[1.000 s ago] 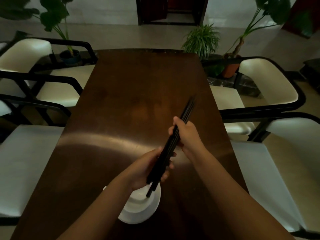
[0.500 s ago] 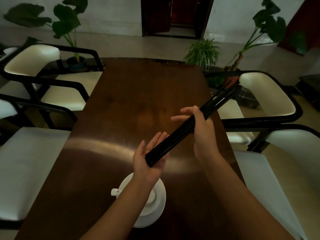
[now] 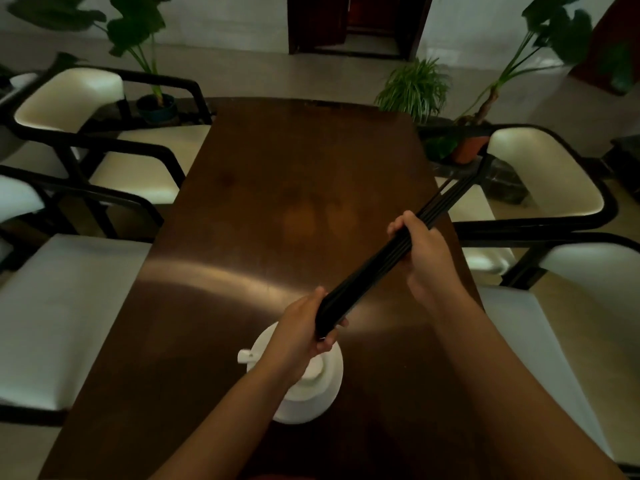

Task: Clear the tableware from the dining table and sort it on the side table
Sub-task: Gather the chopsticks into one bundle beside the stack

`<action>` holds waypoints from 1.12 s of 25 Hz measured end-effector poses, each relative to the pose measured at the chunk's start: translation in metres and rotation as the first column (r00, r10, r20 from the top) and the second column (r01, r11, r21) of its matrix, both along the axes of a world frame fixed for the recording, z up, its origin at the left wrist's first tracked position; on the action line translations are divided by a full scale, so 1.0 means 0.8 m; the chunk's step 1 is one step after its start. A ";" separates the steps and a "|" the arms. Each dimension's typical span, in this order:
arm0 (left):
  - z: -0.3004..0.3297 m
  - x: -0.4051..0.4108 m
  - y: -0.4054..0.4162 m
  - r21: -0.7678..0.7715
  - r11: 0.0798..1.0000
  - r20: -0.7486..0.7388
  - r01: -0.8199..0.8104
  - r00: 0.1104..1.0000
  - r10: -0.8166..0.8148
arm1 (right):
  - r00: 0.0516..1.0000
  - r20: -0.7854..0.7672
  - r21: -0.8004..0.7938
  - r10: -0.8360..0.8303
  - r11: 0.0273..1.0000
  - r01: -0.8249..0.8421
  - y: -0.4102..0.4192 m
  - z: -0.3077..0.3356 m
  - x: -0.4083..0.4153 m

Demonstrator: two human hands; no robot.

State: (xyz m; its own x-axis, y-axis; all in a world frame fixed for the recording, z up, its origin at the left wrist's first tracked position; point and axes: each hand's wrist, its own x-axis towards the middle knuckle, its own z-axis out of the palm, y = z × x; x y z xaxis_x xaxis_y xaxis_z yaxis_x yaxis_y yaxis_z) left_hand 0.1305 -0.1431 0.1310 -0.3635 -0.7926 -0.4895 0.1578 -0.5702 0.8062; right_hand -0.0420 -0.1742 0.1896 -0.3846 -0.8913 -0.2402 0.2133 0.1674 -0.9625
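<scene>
Both hands, the left hand (image 3: 304,327) and right hand (image 3: 424,251), grip gathered black chopsticks (image 3: 374,268) while a white teapot (image 3: 308,386) (frame bottom centre) remains on the bench (image 3: 277,188).

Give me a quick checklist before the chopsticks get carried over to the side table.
1. Left hand grip on the near end of the chopsticks: ok.
2. Right hand grip around the middle: ok.
3. Bundle aligned, no stick slipping out: ok near the hands; far tips fan slightly.
4. Chopsticks clear of the white teapot: ok, held above it.
5. Dining table fully cleared: not ok, teapot remains.
6. Side table free for drop-off: cannot tell, out of view.
</scene>
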 end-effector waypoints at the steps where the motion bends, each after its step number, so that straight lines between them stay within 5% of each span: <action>1: -0.003 0.006 0.015 -0.049 0.999 0.050 0.011 0.999 -0.009 | 1.000 -0.003 0.029 0.005 1.000 -0.005 0.008 -0.010 -0.003; 4: -0.024 0.025 0.071 -0.071 0.997 0.122 0.022 0.992 -0.013 | 0.998 0.058 0.140 0.036 0.989 -0.044 0.048 -0.060 -0.002; 17: -0.149 0.139 0.147 0.285 0.958 0.320 -0.020 0.944 -0.075 | 0.951 0.268 0.562 -0.155 0.827 -0.023 0.160 -0.251 0.063; 28: -0.177 0.145 0.117 0.354 0.929 0.242 -0.106 0.970 0.019 | 0.974 0.190 0.521 -0.125 0.853 0.008 0.128 -0.271 0.075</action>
